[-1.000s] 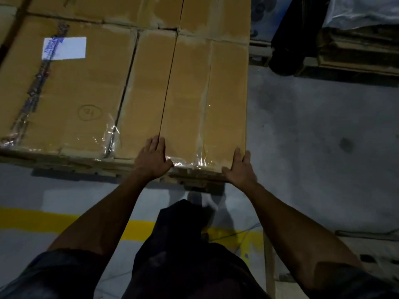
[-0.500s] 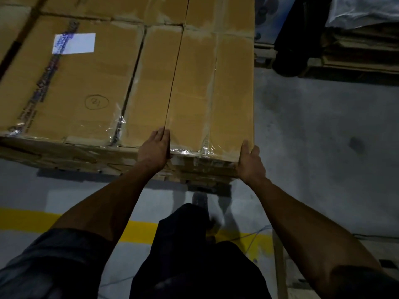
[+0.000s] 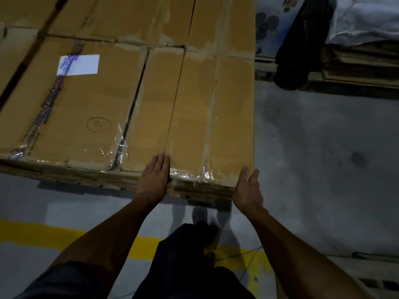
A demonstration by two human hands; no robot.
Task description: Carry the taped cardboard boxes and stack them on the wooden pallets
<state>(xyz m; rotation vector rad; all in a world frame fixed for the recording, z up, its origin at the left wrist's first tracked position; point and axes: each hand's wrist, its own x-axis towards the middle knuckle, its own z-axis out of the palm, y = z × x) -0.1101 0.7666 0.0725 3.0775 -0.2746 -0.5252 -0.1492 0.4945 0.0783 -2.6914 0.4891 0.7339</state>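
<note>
A long, narrow taped cardboard box point(image 3: 213, 117) lies at the right end of a low stack of flat boxes. My left hand point(image 3: 155, 178) lies with straight fingers against the box's near left corner, at the seam with the neighbouring box point(image 3: 151, 108). My right hand point(image 3: 248, 188) is open at the near right corner, palm turned toward the box's side. Left of these lies a wider box point(image 3: 71, 111) with a white label and a circled number. Flattened cardboard layers point(image 3: 194, 189) show under the near edge; any pallet below is hidden.
Grey concrete floor point(image 3: 319, 160) spreads to the right. A yellow floor line point(image 3: 54, 236) runs across near my legs. At the back right stands a black wrapped object point(image 3: 302, 44) beside a stack of flat cardboard and plastic-wrapped goods point(image 3: 362, 50). More boxes fill the far left.
Both hands slid from the top near edge of the box out to its two near corners. The right hand turned its palm inward at the side.
</note>
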